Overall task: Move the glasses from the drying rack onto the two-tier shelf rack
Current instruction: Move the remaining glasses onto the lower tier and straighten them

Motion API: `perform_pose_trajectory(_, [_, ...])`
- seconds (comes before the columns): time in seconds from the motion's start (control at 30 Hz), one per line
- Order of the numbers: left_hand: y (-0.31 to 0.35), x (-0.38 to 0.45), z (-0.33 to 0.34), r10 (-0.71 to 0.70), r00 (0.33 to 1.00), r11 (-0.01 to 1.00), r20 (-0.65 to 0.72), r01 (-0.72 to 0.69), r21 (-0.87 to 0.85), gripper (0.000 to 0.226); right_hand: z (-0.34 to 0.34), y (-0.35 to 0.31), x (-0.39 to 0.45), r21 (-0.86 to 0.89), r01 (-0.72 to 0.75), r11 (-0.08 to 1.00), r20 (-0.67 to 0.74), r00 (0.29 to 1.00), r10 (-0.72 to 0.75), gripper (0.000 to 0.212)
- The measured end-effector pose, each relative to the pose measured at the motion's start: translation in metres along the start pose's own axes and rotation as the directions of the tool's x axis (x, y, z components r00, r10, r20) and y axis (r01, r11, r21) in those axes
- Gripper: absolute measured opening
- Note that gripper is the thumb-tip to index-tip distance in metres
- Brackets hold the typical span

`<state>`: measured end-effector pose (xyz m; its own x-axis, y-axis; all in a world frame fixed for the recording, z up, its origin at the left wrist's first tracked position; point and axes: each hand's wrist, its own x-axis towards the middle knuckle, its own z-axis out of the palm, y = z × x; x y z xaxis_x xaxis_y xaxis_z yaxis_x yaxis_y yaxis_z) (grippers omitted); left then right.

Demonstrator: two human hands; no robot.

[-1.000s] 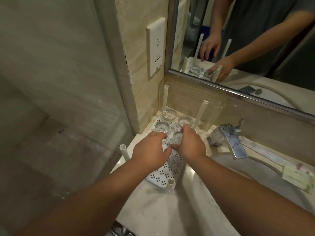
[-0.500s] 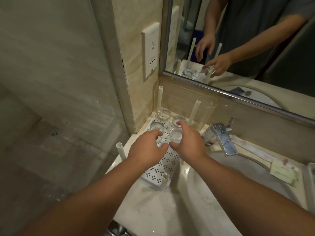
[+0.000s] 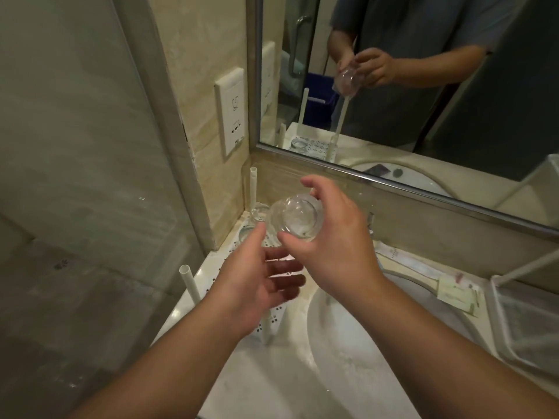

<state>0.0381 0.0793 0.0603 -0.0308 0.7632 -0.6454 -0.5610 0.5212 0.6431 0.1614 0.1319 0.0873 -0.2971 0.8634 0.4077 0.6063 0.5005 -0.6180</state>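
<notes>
We see a clear glass point(image 3: 295, 217) held up above the drying rack point(image 3: 273, 320), tilted so that its round bottom faces us; it looks empty. The right hand point(image 3: 335, 237) has it in its grip, thumb under the near edge and fingers curled over the far side. The left hand point(image 3: 257, 279) is just below and beside it, palm up, fingers loosely spread, its index fingertip close to the glass; we cannot tell whether it touches.

Behind the hands, two more glasses point(image 3: 255, 220) stand on the white perforated tray of the drying rack, in the corner by the wall, partly hidden by the held glass and the left hand. White upright posts point(image 3: 189, 281) rise from the rack's corners.

At the far right edge we see a white-framed shelf rack point(image 3: 520, 325) with a mesh floor on the same surface point(image 3: 242, 385), on the other side of the sink basin point(image 3: 363, 334). Some paper packets point(image 3: 453, 293) lie between the basin and the shelf rack. A mirror point(image 3: 423, 86) above repeats the hands and glass, and a wall socket point(image 3: 231, 113) sits left of it.
</notes>
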Motion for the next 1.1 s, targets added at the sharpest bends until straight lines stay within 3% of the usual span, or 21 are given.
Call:
perform_pose_trajectory(0.07, [0.006, -0.009, 0.006, -0.149, 0.982, 0.983, 0.113, 0.16, -0.094, 0.07, -0.005, -0.008, -0.005, -0.042, 0.044, 0.998, 0.007, 0.999, -0.043, 0.066])
perform_pose_trajectory(0.13, [0.01, -0.015, 0.008, -0.199, 0.965, 0.969, 0.168, 0.219, -0.111, 0.071, -0.007, -0.013, -0.01, -0.075, 0.075, 0.994, 0.022, 0.997, -0.074, 0.063])
perform_pose_trajectory(0.27, [0.01, -0.021, 0.012, -0.218, 0.957, 0.955, 0.194, 0.249, -0.158, 0.089, -0.008, -0.016, -0.018, -0.078, 0.121, 0.99, 0.04, 0.992, -0.118, 0.059])
perform_pose_trajectory(0.53, [0.012, -0.025, 0.016, -0.224, 0.962, 0.94, 0.156, 0.255, -0.228, 0.089, -0.002, -0.017, -0.029, -0.016, 0.153, 0.988, 0.054, 0.987, -0.152, 0.057])
perform_pose_trajectory(0.9, [0.013, -0.025, 0.013, 0.063, 0.996, 0.992, 0.063, -0.056, -0.117, 0.071, -0.001, -0.015, -0.031, 0.132, 0.113, 0.985, 0.065, 0.99, -0.122, 0.058])
perform_pose_trajectory(1.03, [0.01, -0.028, 0.01, 0.255, 0.967, 0.966, 0.003, -0.254, -0.054, 0.051, -0.001, -0.015, -0.035, 0.212, 0.072, 0.975, 0.058, 0.995, -0.086, 0.061])
perform_pose_trajectory(1.1, [0.009, -0.03, 0.009, 0.365, 0.931, 0.931, 0.001, -0.365, -0.008, 0.053, -0.003, -0.014, -0.035, 0.262, 0.02, 0.965, 0.063, 0.997, -0.037, 0.06])
